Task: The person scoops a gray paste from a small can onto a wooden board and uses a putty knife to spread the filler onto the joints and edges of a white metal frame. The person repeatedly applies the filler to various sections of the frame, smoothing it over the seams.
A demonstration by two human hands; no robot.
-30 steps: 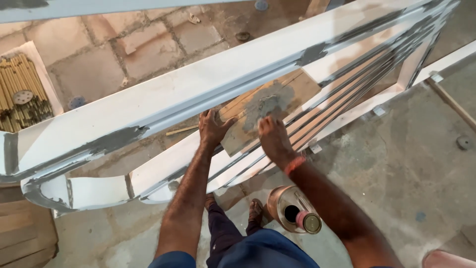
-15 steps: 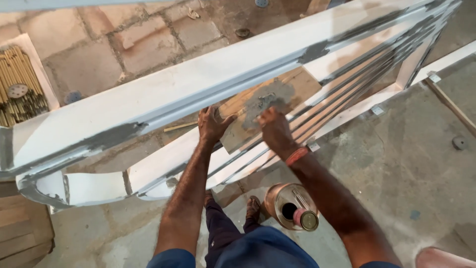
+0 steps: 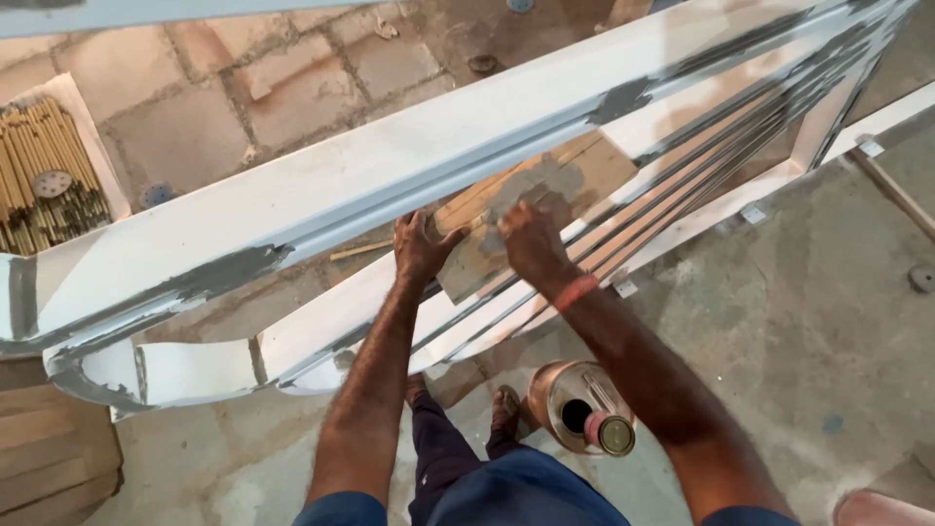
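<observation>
Left hand [image 3: 421, 248] grips the near edge of the wooden board [image 3: 531, 209] resting on the white frame [image 3: 341, 185], while right hand [image 3: 531, 239], fingers curled, appears to be working grey putty [image 3: 536, 185] just beyond its fingertips, and further spreading likely calls for steady pressure.

wooden board [image 3: 526, 209]: bare, grey paste smeared | frame [image 3: 390, 161]: matt white paint | tin can [image 3: 579, 407]: shiny metal

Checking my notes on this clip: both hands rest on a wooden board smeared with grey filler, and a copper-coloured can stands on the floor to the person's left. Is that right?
Not quite. The head view shows the copper-coloured can on the floor at the person's right side, below the right forearm, not the left. The rest holds: left hand and right hand rest on the wooden board smeared with grey filler.
</observation>
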